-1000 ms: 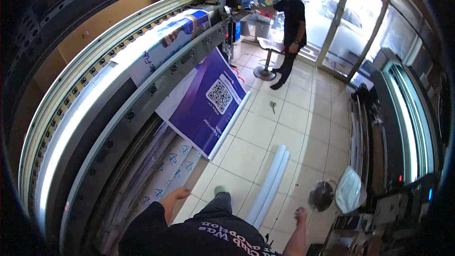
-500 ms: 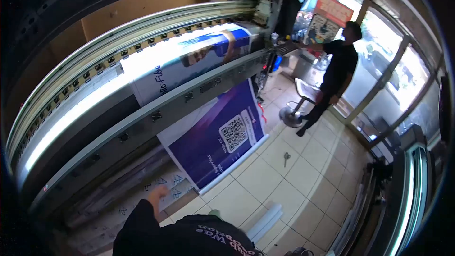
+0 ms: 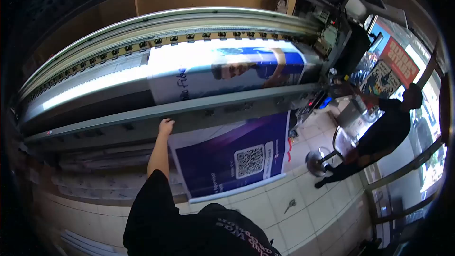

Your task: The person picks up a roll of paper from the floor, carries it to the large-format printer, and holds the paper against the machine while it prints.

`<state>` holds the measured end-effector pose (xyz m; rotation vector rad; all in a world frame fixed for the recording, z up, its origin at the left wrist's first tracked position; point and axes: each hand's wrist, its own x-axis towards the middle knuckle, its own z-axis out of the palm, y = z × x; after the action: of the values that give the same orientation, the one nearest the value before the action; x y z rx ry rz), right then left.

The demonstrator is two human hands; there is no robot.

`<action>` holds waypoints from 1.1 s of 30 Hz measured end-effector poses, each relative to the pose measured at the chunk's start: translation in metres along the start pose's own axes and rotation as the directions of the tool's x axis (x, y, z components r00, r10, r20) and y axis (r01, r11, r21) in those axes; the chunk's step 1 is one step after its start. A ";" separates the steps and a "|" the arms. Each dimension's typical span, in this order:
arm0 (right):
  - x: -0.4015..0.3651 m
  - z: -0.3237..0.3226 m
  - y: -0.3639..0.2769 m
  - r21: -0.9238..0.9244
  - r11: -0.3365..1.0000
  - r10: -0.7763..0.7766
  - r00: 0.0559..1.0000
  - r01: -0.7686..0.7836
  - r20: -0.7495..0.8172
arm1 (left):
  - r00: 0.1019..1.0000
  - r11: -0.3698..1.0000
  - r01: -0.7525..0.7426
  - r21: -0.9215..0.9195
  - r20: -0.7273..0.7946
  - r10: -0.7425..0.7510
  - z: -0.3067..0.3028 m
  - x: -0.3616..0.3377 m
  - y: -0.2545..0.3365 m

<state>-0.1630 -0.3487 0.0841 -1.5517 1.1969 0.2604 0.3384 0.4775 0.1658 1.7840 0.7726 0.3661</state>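
Note:
My left hand [image 3: 166, 127] reaches forward to the front rail [image 3: 102, 118] of a wide printer, just left of the hanging purple banner [image 3: 222, 163] with a QR code. Its fingers are curled in and appear to touch the rail; whether they grip anything is too small to make out. A printed sheet [image 3: 189, 78] with a person's picture lies on the lit printer bed above the rail. My right hand is not in view.
A co-worker [image 3: 386, 130] in dark clothes stands at the printer's right end beside a stool [image 3: 343, 142]. Scissors [image 3: 290, 205] lie on the tiled floor. Rolls [image 3: 113, 180] lie under the printer. White tubes [image 3: 85, 244] are at the lower left.
The view has turned, shifting the co-worker and scene. My left hand has moved up from beside the rolls below to the printer's front rail, with the arm more extended.

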 end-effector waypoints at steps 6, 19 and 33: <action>0.192 -0.213 -0.058 0.581 0.805 -0.324 0.734 -0.117 0.597 | 0.768 0.639 0.410 -0.651 -0.132 -0.627 0.043 -0.002 0.061; 0.202 0.075 -0.563 -0.621 0.534 -0.235 0.806 0.574 0.544 | 0.342 0.292 0.130 -0.947 -0.234 -0.910 0.145 0.063 0.134; 0.326 0.349 -0.875 -0.544 0.179 -0.705 0.493 0.820 0.510 | -0.003 0.403 0.063 -0.913 -0.404 -0.915 0.179 0.067 0.128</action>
<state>0.8179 -0.3366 0.2602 -2.6357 -0.0647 0.1634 0.5346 0.3681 0.2142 0.0760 1.8646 1.0441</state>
